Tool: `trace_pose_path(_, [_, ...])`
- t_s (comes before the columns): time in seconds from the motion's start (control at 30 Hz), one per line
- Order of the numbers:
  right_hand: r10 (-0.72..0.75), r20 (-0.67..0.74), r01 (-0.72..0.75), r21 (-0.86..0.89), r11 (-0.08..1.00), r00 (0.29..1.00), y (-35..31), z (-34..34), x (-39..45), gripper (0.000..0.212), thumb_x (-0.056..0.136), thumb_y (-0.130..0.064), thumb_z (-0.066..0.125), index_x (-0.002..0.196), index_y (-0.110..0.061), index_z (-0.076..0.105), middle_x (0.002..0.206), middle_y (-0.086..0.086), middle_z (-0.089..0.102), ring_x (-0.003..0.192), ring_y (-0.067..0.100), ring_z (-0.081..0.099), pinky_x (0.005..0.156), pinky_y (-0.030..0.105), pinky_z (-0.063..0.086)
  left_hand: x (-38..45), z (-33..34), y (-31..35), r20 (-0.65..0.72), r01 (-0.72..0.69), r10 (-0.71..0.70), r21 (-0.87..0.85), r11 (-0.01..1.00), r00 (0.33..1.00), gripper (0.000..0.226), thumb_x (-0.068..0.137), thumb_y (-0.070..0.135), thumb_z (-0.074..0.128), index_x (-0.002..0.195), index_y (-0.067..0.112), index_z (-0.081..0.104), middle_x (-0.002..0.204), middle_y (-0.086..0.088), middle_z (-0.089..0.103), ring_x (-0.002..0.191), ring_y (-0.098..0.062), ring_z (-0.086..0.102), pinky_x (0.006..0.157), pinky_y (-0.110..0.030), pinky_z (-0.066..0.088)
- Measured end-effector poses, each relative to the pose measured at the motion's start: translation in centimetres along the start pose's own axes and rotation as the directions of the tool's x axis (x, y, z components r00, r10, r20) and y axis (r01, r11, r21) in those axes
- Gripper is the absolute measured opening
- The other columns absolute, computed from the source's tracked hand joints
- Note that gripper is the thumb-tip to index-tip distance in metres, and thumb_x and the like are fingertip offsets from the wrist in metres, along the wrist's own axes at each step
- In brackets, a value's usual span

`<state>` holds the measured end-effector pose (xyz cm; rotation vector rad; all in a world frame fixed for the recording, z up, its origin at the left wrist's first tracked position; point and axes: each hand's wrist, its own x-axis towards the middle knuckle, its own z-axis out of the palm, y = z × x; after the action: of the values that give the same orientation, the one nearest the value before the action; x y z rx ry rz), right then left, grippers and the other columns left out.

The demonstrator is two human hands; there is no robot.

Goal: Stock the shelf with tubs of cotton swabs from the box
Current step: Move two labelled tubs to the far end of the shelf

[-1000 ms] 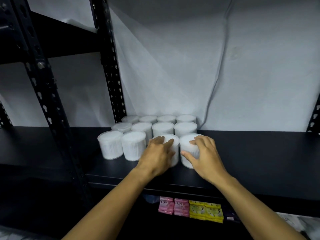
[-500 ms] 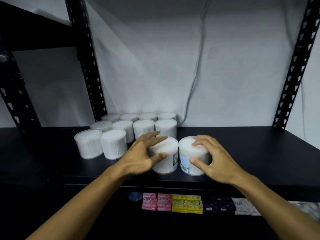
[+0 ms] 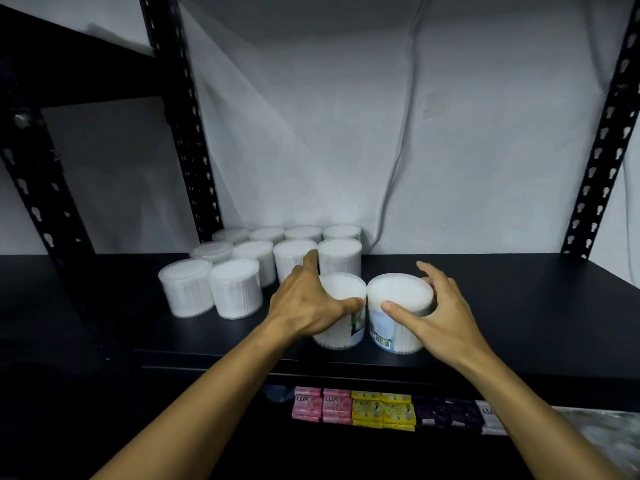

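Two white tubs of cotton swabs stand side by side near the front of the black shelf (image 3: 519,306). My left hand (image 3: 308,306) wraps the left tub (image 3: 341,327) from its left side, thumb on the front rim. My right hand (image 3: 443,317) grips the right tub (image 3: 394,303), thumb on its lid edge and fingers round the far side. Both tubs show a printed label facing me. Behind and to the left, several more tubs (image 3: 235,292) stand in rows on the shelf. The box is out of view.
Black perforated uprights rise at the left (image 3: 187,150) and right (image 3: 602,143), with a white sheet behind. The lower shelf holds pink soap packs (image 3: 322,407), yellow packs (image 3: 382,410) and dark purple packs (image 3: 446,414). Bare shelf lies right of the tubs.
The view has swung right, and the right upright has come into sight. My left hand opened over its tub and has closed round it again. Both tubs' labels now show.
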<state>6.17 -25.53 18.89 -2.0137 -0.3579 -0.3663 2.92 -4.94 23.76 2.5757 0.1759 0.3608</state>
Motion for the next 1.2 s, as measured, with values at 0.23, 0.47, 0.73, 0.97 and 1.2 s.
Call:
trace_pose_path(0.23, [0.030, 0.195, -0.066, 0.179, 0.982, 0.980, 1.5, -1.4, 1.2, 0.087, 0.058, -0.055, 0.077, 0.134, -0.052, 0.035, 0.131, -0.014, 0.050, 0.120, 0.009, 0.051, 0.105, 0.037, 0.041, 0.7, -0.5, -1.2, 0.156, -0.019, 0.057, -0.233, 0.972, 0.986, 0.109, 0.070, 0.042, 0.080, 0.153, 0.036, 0.009, 0.144, 0.007, 0.044, 0.122, -0.016, 0.048, 0.090, -0.024, 0.035])
trace_pose_path(0.47, [0.036, 0.324, -0.108, 0.207, 0.972, 0.946, 0.7, -2.1, 1.4, 0.094, 0.064, -0.048, 0.075, 0.138, -0.061, 0.018, 0.151, -0.014, 0.026, 0.135, 0.010, 0.035, 0.111, 0.038, 0.031, 0.5, -1.1, -1.3, 0.202, -0.036, 0.079, -0.205, 0.978, 0.976, 0.112, 0.072, 0.055, 0.076, 0.155, 0.031, 0.004, 0.161, 0.004, 0.016, 0.144, -0.018, 0.025, 0.111, -0.032, 0.025])
trace_pose_path(0.73, [0.009, -0.009, -0.010, -0.028, 1.000, 1.000, -0.5, -0.7, 0.3, 0.092, 0.065, -0.054, 0.077, 0.143, -0.039, 0.029, 0.129, -0.008, 0.035, 0.124, 0.012, 0.040, 0.104, 0.035, 0.039, 0.3, 0.6, -0.9, -0.042, 0.063, -0.068, -0.100, 0.993, 0.997, 0.123, 0.050, 0.083, 0.068, 0.149, 0.026, 0.022, 0.142, -0.007, 0.047, 0.126, -0.028, 0.049, 0.100, -0.048, 0.046])
trace_pose_path(0.97, [0.010, 0.013, -0.011, 0.087, 0.996, 1.000, 0.2, -0.8, 0.8, 0.082, 0.071, -0.032, 0.079, 0.140, -0.038, 0.035, 0.124, -0.008, 0.046, 0.118, 0.010, 0.043, 0.098, 0.030, 0.038, 0.6, 0.2, -1.2, 0.021, 0.033, -0.029, -0.226, 0.973, 0.999, 0.113, 0.065, 0.055, 0.081, 0.152, 0.028, 0.016, 0.141, -0.001, 0.050, 0.123, -0.024, 0.052, 0.097, -0.035, 0.044])
trace_pose_path(1.2, [0.030, 0.183, -0.079, 0.264, 0.961, 0.983, 0.9, -1.5, 1.1, 0.075, 0.075, -0.026, 0.068, 0.139, -0.047, 0.034, 0.142, -0.013, 0.044, 0.129, 0.007, 0.041, 0.106, 0.032, 0.034, 0.6, -0.5, -1.7, 0.157, -0.020, 0.071, -0.303, 0.953, 0.985, 0.098, 0.077, 0.037, 0.074, 0.152, 0.041, 0.011, 0.149, 0.008, 0.042, 0.122, -0.014, 0.049, 0.092, -0.024, 0.034])
